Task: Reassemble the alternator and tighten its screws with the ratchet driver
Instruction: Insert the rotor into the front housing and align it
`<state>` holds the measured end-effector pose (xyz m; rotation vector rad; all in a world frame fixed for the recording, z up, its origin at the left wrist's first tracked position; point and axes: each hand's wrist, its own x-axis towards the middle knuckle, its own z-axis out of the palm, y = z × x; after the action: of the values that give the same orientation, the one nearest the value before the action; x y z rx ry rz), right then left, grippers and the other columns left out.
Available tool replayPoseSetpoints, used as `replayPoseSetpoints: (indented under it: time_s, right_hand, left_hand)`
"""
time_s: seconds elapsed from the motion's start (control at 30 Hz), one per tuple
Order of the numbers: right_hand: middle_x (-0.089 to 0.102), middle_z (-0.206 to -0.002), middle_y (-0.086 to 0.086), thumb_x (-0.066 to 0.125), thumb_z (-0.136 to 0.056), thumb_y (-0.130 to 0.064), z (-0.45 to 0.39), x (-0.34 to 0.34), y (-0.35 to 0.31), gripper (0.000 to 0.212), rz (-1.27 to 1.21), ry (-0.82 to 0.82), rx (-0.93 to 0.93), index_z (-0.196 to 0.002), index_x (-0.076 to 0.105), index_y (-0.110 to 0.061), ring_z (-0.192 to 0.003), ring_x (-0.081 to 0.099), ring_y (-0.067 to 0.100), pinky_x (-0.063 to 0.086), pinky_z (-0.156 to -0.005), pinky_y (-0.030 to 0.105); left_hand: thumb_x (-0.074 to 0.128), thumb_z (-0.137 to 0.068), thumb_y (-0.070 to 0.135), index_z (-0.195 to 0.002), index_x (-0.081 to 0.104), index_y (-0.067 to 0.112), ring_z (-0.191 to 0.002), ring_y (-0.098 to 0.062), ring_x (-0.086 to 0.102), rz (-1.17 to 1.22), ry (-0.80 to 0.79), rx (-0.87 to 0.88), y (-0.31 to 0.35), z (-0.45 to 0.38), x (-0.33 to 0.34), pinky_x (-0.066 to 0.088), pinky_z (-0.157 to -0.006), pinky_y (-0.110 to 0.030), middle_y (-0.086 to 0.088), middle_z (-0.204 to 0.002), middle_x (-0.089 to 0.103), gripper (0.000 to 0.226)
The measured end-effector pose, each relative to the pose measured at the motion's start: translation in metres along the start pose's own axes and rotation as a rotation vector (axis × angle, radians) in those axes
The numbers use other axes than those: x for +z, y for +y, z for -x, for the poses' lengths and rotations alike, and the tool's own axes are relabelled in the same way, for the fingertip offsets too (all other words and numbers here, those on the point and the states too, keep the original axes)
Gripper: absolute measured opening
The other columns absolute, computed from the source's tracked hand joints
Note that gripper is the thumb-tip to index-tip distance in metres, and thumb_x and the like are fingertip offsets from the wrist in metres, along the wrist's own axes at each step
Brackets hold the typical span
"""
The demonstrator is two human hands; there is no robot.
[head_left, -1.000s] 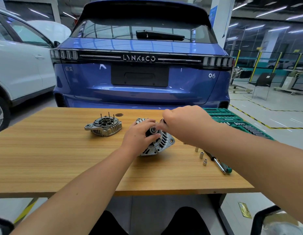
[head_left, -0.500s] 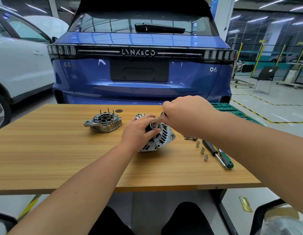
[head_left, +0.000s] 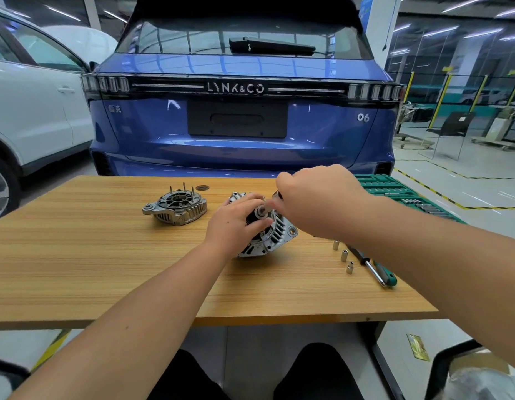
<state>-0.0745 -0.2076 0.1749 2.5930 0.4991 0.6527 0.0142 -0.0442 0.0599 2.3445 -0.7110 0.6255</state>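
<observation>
The silver alternator body (head_left: 275,236) lies tilted on the wooden table (head_left: 106,261), its black pulley end facing up. My left hand (head_left: 236,223) grips it around the pulley. My right hand (head_left: 314,197) is curled above the shaft, pinching a small metal part at the shaft tip; the part is mostly hidden by the fingers. The separate rear housing (head_left: 177,207) with upright studs sits to the left. A ratchet driver (head_left: 374,268) with a green grip lies at the right, with three small sockets (head_left: 344,255) beside it.
A green socket set case (head_left: 394,192) lies at the table's far right corner. A small dark disc (head_left: 202,187) rests behind the rear housing. A blue car (head_left: 239,116) stands just beyond the table, a white car (head_left: 28,111) at the left.
The view has tilted up slightly. Both hands stay on the alternator; the right hand has shifted a little at the shaft tip.
</observation>
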Motion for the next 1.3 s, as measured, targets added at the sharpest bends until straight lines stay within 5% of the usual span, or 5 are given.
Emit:
replayPoseSetpoints:
  time_s: [0.3, 0.53, 0.77, 1.07, 1.3]
  right_hand:
    - [0.059, -0.096, -0.006, 0.049, -0.104, -0.039, 0.004, -0.001, 0.01, 0.019, -0.15, -0.028, -0.146, -0.119, 0.048, -0.027, -0.082, 0.061, 0.023, 0.049, -0.06, 0.033]
    - [0.05, -0.065, -0.001, 0.024, -0.104, -0.062, -0.002, -0.007, 0.002, 0.06, -0.158, -0.132, 0.17, -0.068, 0.047, -0.019, -0.056, 0.046, 0.017, 0.026, -0.05, 0.029]
    - [0.062, -0.1, -0.004, 0.046, -0.102, -0.05, 0.005, -0.004, 0.01, 0.031, -0.21, -0.053, -0.083, -0.121, 0.049, -0.026, -0.088, 0.062, 0.025, 0.054, -0.068, 0.038]
    - [0.048, -0.068, 0.0, 0.04, -0.107, -0.041, -0.003, -0.009, -0.003, 0.043, -0.125, -0.135, 0.155, -0.071, 0.044, -0.019, -0.057, 0.047, 0.018, 0.026, -0.048, 0.03]
    - [0.054, -0.086, -0.004, 0.053, -0.103, -0.036, 0.005, -0.009, 0.008, 0.016, -0.113, -0.073, -0.059, -0.112, 0.047, -0.024, -0.075, 0.057, 0.022, 0.044, -0.055, 0.031]
  left_hand:
    - [0.06, -0.098, 0.045, -0.129, 0.065, 0.028, -0.125, -0.006, 0.047, -0.01, 0.001, -0.017, 0.001, 0.0, -0.001, 0.022, -0.119, -0.041, 0.018, -0.145, 0.052, 0.036]
    - [0.061, -0.097, 0.044, -0.132, 0.064, 0.028, -0.124, -0.003, 0.045, -0.015, -0.001, -0.035, 0.004, 0.0, -0.001, 0.024, -0.118, -0.041, 0.02, -0.146, 0.051, 0.039]
    - [0.062, -0.097, 0.042, -0.123, 0.069, 0.025, -0.092, 0.014, 0.027, 0.005, 0.016, 0.005, 0.002, 0.0, 0.0, 0.036, -0.105, -0.048, 0.018, -0.137, 0.057, 0.031]
    - [0.061, -0.097, 0.041, -0.117, 0.069, 0.027, -0.094, 0.01, 0.031, 0.009, 0.017, -0.012, 0.004, 0.002, 0.0, 0.036, -0.108, -0.048, 0.021, -0.137, 0.056, 0.025]
    - [0.061, -0.098, 0.041, -0.126, 0.067, 0.026, -0.095, 0.016, 0.025, 0.009, 0.005, -0.02, 0.003, 0.001, 0.001, 0.034, -0.11, -0.048, 0.018, -0.141, 0.054, 0.032]
